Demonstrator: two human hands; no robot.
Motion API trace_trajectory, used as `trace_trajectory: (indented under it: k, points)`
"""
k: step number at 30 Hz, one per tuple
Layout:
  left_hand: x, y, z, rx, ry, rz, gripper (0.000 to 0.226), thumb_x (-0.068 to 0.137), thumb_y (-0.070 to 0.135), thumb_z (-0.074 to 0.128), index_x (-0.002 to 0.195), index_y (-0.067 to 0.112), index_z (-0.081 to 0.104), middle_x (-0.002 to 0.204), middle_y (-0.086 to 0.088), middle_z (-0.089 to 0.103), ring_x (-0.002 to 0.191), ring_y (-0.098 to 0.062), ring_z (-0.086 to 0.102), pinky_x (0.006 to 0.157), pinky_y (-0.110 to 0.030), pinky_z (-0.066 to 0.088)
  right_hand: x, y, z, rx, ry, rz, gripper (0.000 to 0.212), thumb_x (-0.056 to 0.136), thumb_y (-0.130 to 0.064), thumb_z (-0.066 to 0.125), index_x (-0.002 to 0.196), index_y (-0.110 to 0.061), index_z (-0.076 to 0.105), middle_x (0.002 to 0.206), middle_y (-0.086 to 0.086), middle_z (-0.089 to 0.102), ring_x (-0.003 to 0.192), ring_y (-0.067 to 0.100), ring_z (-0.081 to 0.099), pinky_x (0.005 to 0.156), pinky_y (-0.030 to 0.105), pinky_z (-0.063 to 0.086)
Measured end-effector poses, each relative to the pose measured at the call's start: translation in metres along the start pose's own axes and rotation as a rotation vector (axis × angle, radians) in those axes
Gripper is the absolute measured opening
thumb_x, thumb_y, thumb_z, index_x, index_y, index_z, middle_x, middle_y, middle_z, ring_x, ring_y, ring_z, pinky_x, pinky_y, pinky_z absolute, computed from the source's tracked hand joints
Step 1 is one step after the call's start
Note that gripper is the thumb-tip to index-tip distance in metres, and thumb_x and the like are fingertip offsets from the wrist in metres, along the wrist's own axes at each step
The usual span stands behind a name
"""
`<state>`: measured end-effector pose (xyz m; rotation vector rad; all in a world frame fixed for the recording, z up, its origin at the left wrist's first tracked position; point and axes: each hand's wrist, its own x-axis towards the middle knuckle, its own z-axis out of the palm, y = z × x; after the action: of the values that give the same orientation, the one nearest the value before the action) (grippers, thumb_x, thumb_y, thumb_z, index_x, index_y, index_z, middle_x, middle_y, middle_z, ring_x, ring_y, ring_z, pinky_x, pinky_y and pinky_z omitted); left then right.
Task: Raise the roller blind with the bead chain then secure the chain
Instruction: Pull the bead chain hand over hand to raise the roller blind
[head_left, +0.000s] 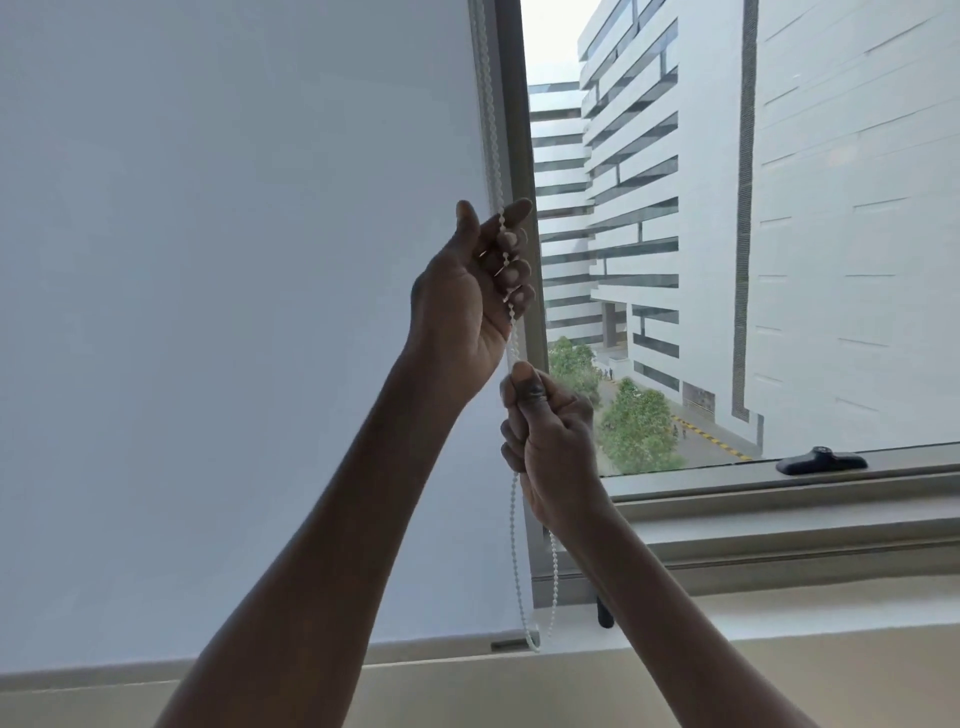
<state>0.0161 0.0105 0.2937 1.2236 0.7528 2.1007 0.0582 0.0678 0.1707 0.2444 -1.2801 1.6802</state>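
A white roller blind (234, 312) covers the left window pane down to just above the sill. Its white bead chain (488, 130) hangs along the blind's right edge beside the grey window post. My left hand (467, 291) is raised, fingers curled loosely around one strand of the chain with the thumb up. Just below it, my right hand (550, 436) is closed in a fist on the chain, thumb on top. The chain's loop hangs under my right hand and ends near the sill (535, 644).
The grey window post (519, 130) stands right of the chain. A black window handle (821, 461) lies on the lower frame at the right. A beige sill (519, 691) runs along the bottom. Buildings and trees show through the uncovered right pane.
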Motion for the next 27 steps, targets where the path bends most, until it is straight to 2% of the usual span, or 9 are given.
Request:
trace_trajectory:
  k: [3,5,7,14,19,21,24,26,27]
  points:
    - [-0.003,-0.011,0.005,-0.009,0.092,0.000,0.044,0.099,0.054,0.040,0.076,0.023,0.062,0.053,0.010,0.036,0.043,-0.005,0.021,0.040,-0.020,0.015,-0.001,0.002,-0.002,-0.039,-0.001,-0.010,0.039,0.097,-0.026,0.050,0.059,-0.023,0.054,0.044,-0.009,0.023,0.036,0.005,0.015,0.038,0.013,0.015]
    - [-0.005,-0.018,0.006,0.038,0.202,0.011,0.049,0.094,0.059,0.047,0.059,0.025,0.047,0.046,0.010,0.031,0.040,-0.007,0.017,0.036,-0.022,0.013,-0.004,0.006,-0.006,-0.095,0.017,0.004,0.041,0.096,-0.022,0.048,0.056,-0.025,0.054,0.044,-0.009,0.024,0.036,0.005,0.016,0.038,0.015,0.015]
    - [-0.010,-0.029,0.003,0.046,0.263,0.005,0.055,0.092,0.057,0.054,0.052,0.024,0.038,0.043,0.010,0.028,0.038,-0.007,0.015,0.035,-0.022,0.013,-0.012,0.012,-0.013,-0.133,0.038,0.024,0.042,0.096,-0.020,0.047,0.054,-0.025,0.053,0.044,-0.008,0.025,0.037,0.005,0.017,0.038,0.016,0.014]
    - [-0.022,-0.058,-0.019,-0.021,0.296,0.033,0.057,0.094,0.043,0.059,0.045,0.024,0.035,0.042,0.011,0.023,0.035,-0.006,0.016,0.031,-0.019,0.015,-0.024,0.036,-0.030,-0.127,0.037,0.085,0.041,0.096,-0.021,0.047,0.056,-0.024,0.057,0.042,-0.011,0.033,0.035,0.005,0.022,0.038,0.015,0.020]
    - [-0.036,-0.067,-0.035,0.066,0.367,0.085,0.057,0.095,0.038,0.059,0.045,0.025,0.033,0.042,0.010,0.023,0.035,-0.006,0.017,0.034,-0.018,0.016,-0.029,0.048,-0.037,-0.209,-0.047,0.152,0.035,0.092,-0.026,0.050,0.058,-0.023,0.054,0.044,-0.010,0.036,0.036,0.006,0.026,0.040,0.017,0.022]
    - [-0.044,-0.074,-0.044,0.088,0.384,0.087,0.058,0.094,0.038,0.059,0.045,0.024,0.033,0.041,0.010,0.023,0.035,-0.006,0.017,0.035,-0.017,0.015,-0.031,0.049,-0.043,-0.234,-0.127,0.155,0.031,0.092,-0.023,0.051,0.064,-0.012,0.056,0.047,-0.006,0.043,0.041,0.008,0.033,0.043,0.020,0.027]
    - [-0.051,-0.082,-0.053,0.091,0.386,0.098,0.059,0.094,0.038,0.059,0.042,0.024,0.036,0.038,0.010,0.025,0.033,-0.006,0.019,0.035,-0.016,0.018,-0.021,0.033,-0.046,-0.323,-0.170,0.143,0.022,0.082,-0.011,0.050,0.086,-0.001,0.070,0.071,0.010,0.067,0.066,0.015,0.055,0.062,0.025,0.042]
    - [-0.054,-0.085,-0.057,0.109,0.365,0.119,0.058,0.095,0.037,0.058,0.041,0.024,0.038,0.038,0.010,0.026,0.034,-0.006,0.020,0.036,-0.017,0.021,-0.005,0.015,-0.042,-0.336,-0.154,0.128,0.042,0.075,-0.008,0.048,0.111,0.000,0.069,0.100,0.021,0.071,0.088,0.021,0.060,0.080,0.028,0.046]
    - [-0.054,-0.086,-0.057,0.126,0.356,0.125,0.058,0.095,0.037,0.058,0.041,0.024,0.040,0.039,0.010,0.028,0.035,-0.006,0.021,0.036,-0.018,0.022,0.003,0.004,-0.036,-0.340,-0.145,0.104,0.044,0.076,-0.010,0.049,0.116,-0.002,0.066,0.107,0.020,0.071,0.094,0.022,0.061,0.086,0.032,0.047]
